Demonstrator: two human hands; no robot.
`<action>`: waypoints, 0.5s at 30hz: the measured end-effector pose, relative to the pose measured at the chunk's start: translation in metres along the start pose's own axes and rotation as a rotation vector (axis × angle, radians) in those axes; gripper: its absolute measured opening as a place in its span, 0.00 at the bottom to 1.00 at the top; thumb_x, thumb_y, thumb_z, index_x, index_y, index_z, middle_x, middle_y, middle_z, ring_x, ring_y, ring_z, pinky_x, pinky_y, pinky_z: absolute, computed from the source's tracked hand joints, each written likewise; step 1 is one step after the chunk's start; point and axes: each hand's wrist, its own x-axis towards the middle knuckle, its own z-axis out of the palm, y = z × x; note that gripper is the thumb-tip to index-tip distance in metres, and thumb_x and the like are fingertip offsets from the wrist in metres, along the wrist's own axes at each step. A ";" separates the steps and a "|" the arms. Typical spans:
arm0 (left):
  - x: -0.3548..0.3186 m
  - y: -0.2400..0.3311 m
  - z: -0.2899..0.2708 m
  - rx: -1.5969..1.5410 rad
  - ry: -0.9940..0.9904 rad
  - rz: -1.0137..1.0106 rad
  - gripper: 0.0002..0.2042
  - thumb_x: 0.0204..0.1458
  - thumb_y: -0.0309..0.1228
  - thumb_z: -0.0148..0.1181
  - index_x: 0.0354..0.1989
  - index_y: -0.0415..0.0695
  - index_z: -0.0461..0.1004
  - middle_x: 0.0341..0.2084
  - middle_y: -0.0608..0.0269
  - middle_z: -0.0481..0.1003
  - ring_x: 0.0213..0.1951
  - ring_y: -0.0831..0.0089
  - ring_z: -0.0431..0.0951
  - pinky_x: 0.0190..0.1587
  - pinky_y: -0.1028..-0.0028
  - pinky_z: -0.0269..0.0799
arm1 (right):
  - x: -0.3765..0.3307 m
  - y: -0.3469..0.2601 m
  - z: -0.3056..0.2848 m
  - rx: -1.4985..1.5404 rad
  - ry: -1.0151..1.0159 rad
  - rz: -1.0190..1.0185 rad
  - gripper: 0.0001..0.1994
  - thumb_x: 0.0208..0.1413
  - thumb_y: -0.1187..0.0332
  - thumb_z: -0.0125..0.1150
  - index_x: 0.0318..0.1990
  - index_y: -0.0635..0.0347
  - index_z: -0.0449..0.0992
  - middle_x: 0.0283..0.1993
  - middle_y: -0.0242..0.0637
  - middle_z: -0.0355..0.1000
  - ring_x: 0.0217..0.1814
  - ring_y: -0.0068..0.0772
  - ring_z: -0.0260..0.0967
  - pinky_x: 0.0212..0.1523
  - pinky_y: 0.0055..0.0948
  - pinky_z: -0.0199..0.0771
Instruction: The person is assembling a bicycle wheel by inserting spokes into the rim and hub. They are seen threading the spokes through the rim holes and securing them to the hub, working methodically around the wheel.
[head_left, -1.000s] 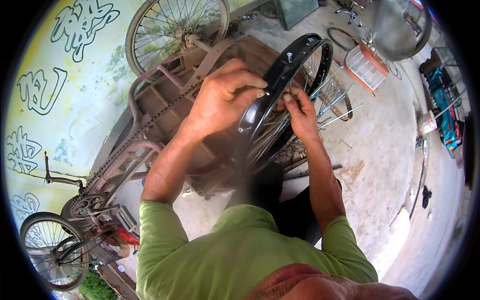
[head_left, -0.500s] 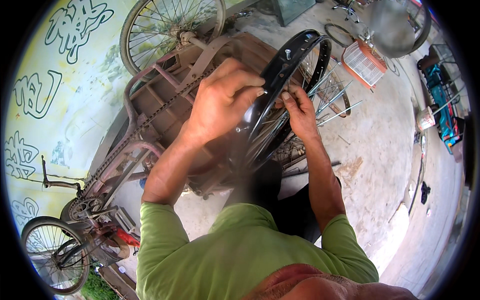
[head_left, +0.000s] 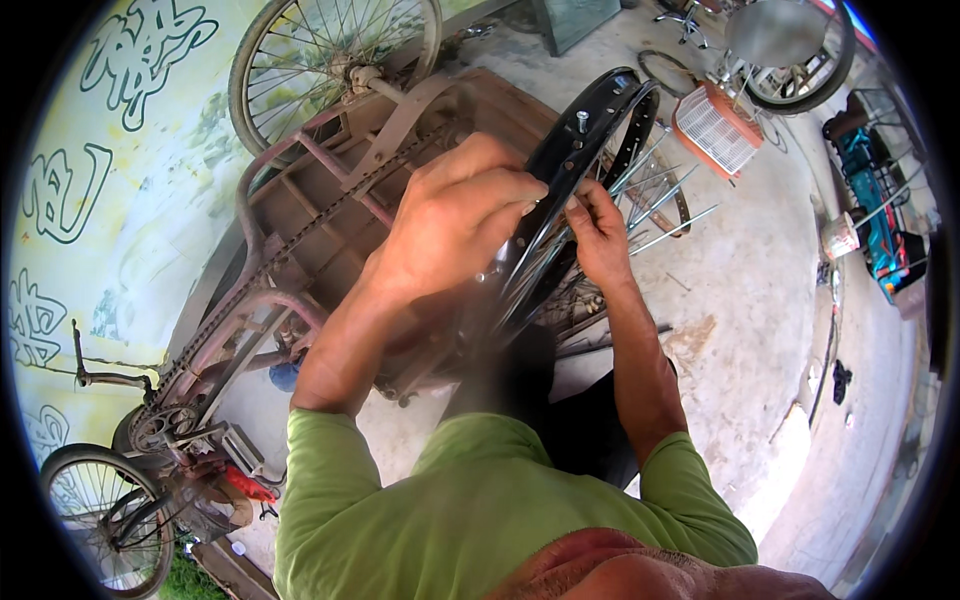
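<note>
A black bicycle rim (head_left: 557, 152) stands tilted in front of me, with a silvery bolt-like piece (head_left: 582, 122) sticking out of its outer face. My left hand (head_left: 455, 225) is closed in a pinch against that face, fingertips on a small silvery spoke nipple that is mostly covered. On the inner side of the rim, my right hand (head_left: 602, 242) pinches thumb to finger at what looks like a spoke end, partly hidden. Several loose silver spokes (head_left: 680, 186) fan out past the right hand. Blur hides the rim's lower near part.
A rusty cargo tricycle frame (head_left: 300, 180) lies at the left, its big wheel (head_left: 335, 75) at the top beside a painted wall (head_left: 130, 190). An orange-and-white basket (head_left: 717, 130) stands far right on the concrete floor (head_left: 740, 300). Beyond are a white bucket (head_left: 840, 236) and a teal object (head_left: 885, 235).
Both pinching hands and the rim have shifted slightly toward me, the left hand also a little rightward. The background has slid slightly left. Both hands stay at the same part of the rim.
</note>
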 end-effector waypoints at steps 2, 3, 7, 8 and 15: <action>0.001 0.000 0.000 -0.009 -0.014 0.026 0.10 0.43 0.22 0.68 0.36 0.41 0.81 0.34 0.58 0.74 0.33 0.67 0.77 0.34 0.71 0.72 | 0.000 -0.004 0.001 -0.004 -0.010 -0.006 0.11 0.65 0.67 0.54 0.49 0.65 0.70 0.38 0.35 0.75 0.41 0.26 0.74 0.45 0.27 0.74; 0.002 -0.001 -0.001 -0.011 -0.019 0.032 0.10 0.43 0.22 0.68 0.36 0.40 0.81 0.34 0.58 0.74 0.33 0.67 0.77 0.34 0.71 0.72 | -0.001 -0.004 0.002 0.014 -0.008 -0.001 0.11 0.65 0.67 0.54 0.50 0.65 0.70 0.39 0.36 0.75 0.42 0.26 0.74 0.45 0.28 0.74; 0.004 0.003 -0.002 -0.081 -0.009 -0.006 0.09 0.44 0.21 0.67 0.35 0.40 0.81 0.34 0.58 0.74 0.34 0.66 0.77 0.35 0.72 0.72 | -0.001 -0.004 0.002 0.041 -0.018 0.010 0.11 0.65 0.68 0.54 0.50 0.65 0.70 0.42 0.37 0.75 0.43 0.27 0.73 0.46 0.28 0.74; 0.005 0.002 -0.001 -0.079 -0.004 0.006 0.09 0.44 0.21 0.67 0.36 0.40 0.81 0.34 0.58 0.75 0.34 0.66 0.77 0.35 0.72 0.73 | -0.001 -0.004 0.002 0.036 -0.025 0.010 0.11 0.65 0.68 0.54 0.51 0.65 0.70 0.43 0.37 0.75 0.43 0.27 0.73 0.47 0.28 0.74; 0.005 0.004 0.007 -0.117 0.031 -0.039 0.11 0.45 0.19 0.66 0.38 0.40 0.80 0.34 0.58 0.75 0.34 0.66 0.77 0.36 0.71 0.73 | -0.003 -0.004 0.005 0.098 -0.005 -0.012 0.12 0.66 0.67 0.53 0.52 0.65 0.69 0.43 0.36 0.74 0.44 0.26 0.72 0.48 0.29 0.73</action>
